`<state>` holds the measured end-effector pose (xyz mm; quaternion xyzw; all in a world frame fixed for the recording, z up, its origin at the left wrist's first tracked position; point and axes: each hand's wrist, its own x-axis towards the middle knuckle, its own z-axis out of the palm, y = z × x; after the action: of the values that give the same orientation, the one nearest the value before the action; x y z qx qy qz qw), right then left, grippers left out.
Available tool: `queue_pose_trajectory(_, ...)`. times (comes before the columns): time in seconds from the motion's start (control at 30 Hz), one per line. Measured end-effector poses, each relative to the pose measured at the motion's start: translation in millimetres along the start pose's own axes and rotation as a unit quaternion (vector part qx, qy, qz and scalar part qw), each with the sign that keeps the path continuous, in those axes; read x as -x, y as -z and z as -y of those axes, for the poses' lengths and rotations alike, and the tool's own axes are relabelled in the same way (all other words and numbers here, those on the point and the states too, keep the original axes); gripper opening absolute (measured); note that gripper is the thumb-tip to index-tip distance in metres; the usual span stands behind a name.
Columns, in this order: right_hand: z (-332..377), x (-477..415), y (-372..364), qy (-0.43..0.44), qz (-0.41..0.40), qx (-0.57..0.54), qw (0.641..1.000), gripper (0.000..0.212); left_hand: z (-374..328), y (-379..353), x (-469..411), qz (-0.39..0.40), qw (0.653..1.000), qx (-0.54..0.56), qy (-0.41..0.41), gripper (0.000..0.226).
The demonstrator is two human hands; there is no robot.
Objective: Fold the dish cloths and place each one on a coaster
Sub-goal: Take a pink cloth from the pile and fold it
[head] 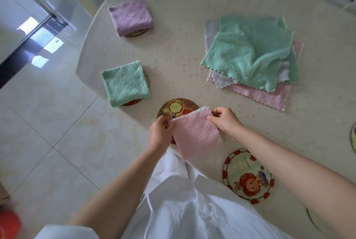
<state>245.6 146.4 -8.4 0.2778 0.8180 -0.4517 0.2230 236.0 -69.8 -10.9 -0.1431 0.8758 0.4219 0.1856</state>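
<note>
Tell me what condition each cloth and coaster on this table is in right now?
pink cloth: folded, held by both hands
left hand: pinching one corner
right hand: pinching other corner
brown coaster: bare, partly under pink cloth
red-rimmed coaster: bare
green folded cloth: on a coaster
purple folded cloth: on a coaster
cloth pile: unfolded, stacked loosely

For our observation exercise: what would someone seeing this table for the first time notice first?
Near the table's front edge, both hands, left and right, hold a folded pink quilted dish cloth over a round cartoon-printed coaster. To the right lies a loose pile of unfolded green, pink and grey cloths; to the left, folded green and lilac cloths sit on coasters.
</note>
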Motion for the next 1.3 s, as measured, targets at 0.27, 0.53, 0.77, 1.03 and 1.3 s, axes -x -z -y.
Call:
queue_pose_trajectory(0.27,4.3,-0.2,-6.6,-0.028,-0.05,0.114,0.992,0.021,6.8,5.7,-6.8,-0.019,0.991,-0.112,-0.076,0.012)
queue_pose_trajectory(0.53,-10.2,36.3,-9.2,-0.049,-0.094,0.086,0.991,0.021,7.5,5.5,-11.9,0.021,0.955,-0.21,-0.208,0.017)
queue_pose_trajectory(0.77,-31.3,63.0,-18.1,-0.011,-0.093,0.117,0.989,0.038,-2.6,8.5,-20.2,0.099,0.952,-0.236,-0.17,0.028)
queue_pose_trajectory(1.03,-25.7,61.6,-16.9,-0.083,-0.081,0.079,0.99,0.04,-24.1,9.0,-24.1,0.167,0.952,-0.242,-0.09,0.013)
queue_pose_trajectory(1.3,-22.8,59.7,-16.9,-0.076,-0.059,0.07,0.993,0.031,-28.7,38.0,-33.2,0.277,0.96,0.01,-0.031,0.013)
